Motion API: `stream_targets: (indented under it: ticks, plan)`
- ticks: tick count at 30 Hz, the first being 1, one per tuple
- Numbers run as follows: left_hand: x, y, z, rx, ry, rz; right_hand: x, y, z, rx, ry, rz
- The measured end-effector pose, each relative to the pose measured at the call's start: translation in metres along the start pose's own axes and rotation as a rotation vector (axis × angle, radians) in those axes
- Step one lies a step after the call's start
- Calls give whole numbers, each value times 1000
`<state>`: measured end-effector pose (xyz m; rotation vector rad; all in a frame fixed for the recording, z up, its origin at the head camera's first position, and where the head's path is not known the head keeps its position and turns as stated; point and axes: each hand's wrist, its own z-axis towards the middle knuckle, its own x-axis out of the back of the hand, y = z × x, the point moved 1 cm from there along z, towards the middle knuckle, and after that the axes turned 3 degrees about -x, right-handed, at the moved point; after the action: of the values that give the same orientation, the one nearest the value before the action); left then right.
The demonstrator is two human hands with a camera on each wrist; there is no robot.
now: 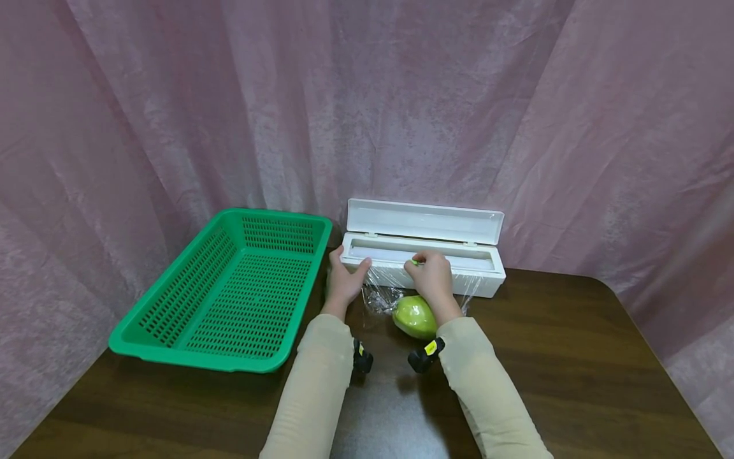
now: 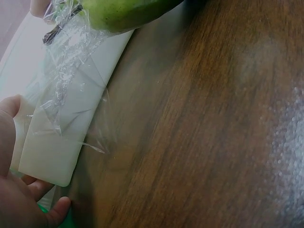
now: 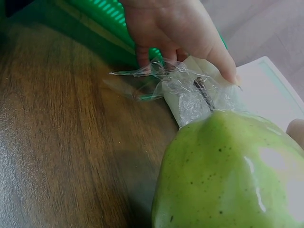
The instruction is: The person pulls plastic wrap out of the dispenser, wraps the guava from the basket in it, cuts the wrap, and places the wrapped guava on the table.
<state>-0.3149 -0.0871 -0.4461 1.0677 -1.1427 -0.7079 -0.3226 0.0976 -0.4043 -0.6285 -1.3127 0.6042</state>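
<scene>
A white cling film dispenser box [image 1: 478, 284] stands with its long lid [image 1: 424, 220] raised. My left hand [image 1: 342, 282] grips its left end, thumb on the top edge and fingers round the side. At the front top edge, my right hand [image 1: 434, 278] pinches a small bright green slider [image 1: 415, 262], mostly hidden by the fingers. Clear cling film [image 2: 71, 90] hangs down the box's front and is bunched round the dark stem of a green pear [image 3: 228, 175]. The pear lies on the table before the box, glossy under the film, below the right wrist.
A green plastic basket [image 1: 306, 303] with slotted walls stands left of the box, close to my left hand. Beneath everything is a dark wooden table [image 1: 573, 357]. Pink curtains [image 1: 424, 95] hang directly behind the box and basket.
</scene>
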Motion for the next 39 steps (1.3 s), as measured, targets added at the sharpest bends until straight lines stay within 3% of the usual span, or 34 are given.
stream_targets:
  ticks: [24,39]
  plan:
    - [1,-1,2,3,6,-3,0,-1,3,-23,42,60]
    - [-1,-2,0,10,-5,-13,2,0,0,-80,35,73]
